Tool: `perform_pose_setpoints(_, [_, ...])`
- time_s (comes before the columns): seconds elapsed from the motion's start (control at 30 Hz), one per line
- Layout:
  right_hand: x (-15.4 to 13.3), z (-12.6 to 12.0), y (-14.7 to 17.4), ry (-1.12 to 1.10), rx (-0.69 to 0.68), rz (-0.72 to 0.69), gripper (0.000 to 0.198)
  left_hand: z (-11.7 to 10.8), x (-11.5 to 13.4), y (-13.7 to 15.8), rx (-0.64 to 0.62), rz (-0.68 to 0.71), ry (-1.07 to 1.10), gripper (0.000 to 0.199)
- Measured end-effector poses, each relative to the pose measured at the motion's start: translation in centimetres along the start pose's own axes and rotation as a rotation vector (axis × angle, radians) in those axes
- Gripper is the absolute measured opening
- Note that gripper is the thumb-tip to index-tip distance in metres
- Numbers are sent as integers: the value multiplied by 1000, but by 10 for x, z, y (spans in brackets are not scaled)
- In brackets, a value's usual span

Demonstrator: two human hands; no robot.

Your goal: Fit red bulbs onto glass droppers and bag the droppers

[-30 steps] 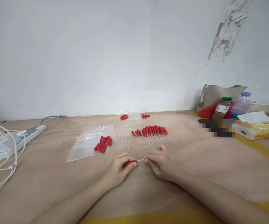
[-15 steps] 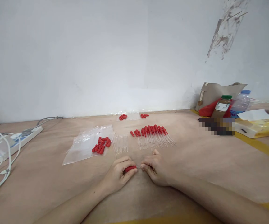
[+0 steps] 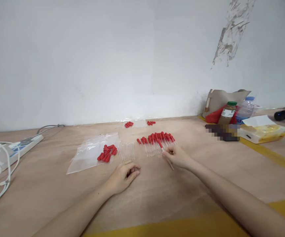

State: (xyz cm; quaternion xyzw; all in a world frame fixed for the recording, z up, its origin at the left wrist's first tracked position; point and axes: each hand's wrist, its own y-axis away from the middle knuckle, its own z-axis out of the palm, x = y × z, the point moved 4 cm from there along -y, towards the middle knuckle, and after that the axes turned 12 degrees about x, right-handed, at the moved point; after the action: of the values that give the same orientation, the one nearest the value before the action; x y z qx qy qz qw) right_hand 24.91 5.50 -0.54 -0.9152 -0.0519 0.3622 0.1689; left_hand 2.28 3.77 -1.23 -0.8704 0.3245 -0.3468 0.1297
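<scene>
My right hand [image 3: 178, 156] pinches a dropper [image 3: 159, 143], a clear thin tube with a red rubber bulb, its bulb end over the row of finished-looking droppers [image 3: 154, 137]. Those lie side by side, red bulbs away from me. My left hand [image 3: 125, 177] rests on the table, fingers curled apart from the thumb with nothing between them. Just beyond it lie several bare clear tubes [image 3: 127, 150] in a row. Left of these, a pile of red rubber bulbs [image 3: 107, 153] sits on a clear plastic bag [image 3: 83, 158].
Smaller clusters of red bulbs [image 3: 129, 124] lie near the wall on clear plastic. A white power strip [image 3: 31, 146] with cables is at the left. On the right stand a green-capped jar [image 3: 227, 113], a water bottle [image 3: 246, 107], a grey bag [image 3: 219, 98] and a tissue pack [image 3: 264, 130].
The dropper has left my left hand and moved right and away in my right hand, to the row. My left hand has loosened and stayed near its place. The view has shifted slightly.
</scene>
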Motion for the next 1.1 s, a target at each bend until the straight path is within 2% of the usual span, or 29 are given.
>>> perform_pose_setpoints(0.1, [0, 7, -22, 34, -17, 98, 35, 0, 1, -1, 3, 8, 5, 16])
perform_pose_setpoints(0.27, [-22, 32, -53, 200, 100, 151, 27, 0, 0, 1, -4, 25, -3, 18])
perform_pose_setpoints(0.4, [-24, 46, -64, 349, 189, 223, 24, -1, 0, 2, -7, 29, 0, 18])
perform_pose_setpoints(0.63, [-16, 48, -61, 384, 172, 202, 37, -1, 0, 2, -36, 1, -6, 18])
perform_pose_setpoints(0.77, [-32, 50, -54, 378, 184, 115, 35, -1, 1, 2, -28, 25, 7, 18])
perform_pose_setpoints(0.9, [-58, 67, -50, 334, 109, 3, 29, -1, 2, 1, -20, 27, -1, 19])
perform_pose_setpoints(1.0, [-67, 86, -56, 330, 1, 49, 28, -3, 3, 1, -14, 26, -8, 19])
perform_pose_setpoints(1.1, [-71, 99, -67, 326, -53, 114, 35, -3, 3, 1, -21, 9, -21, 19])
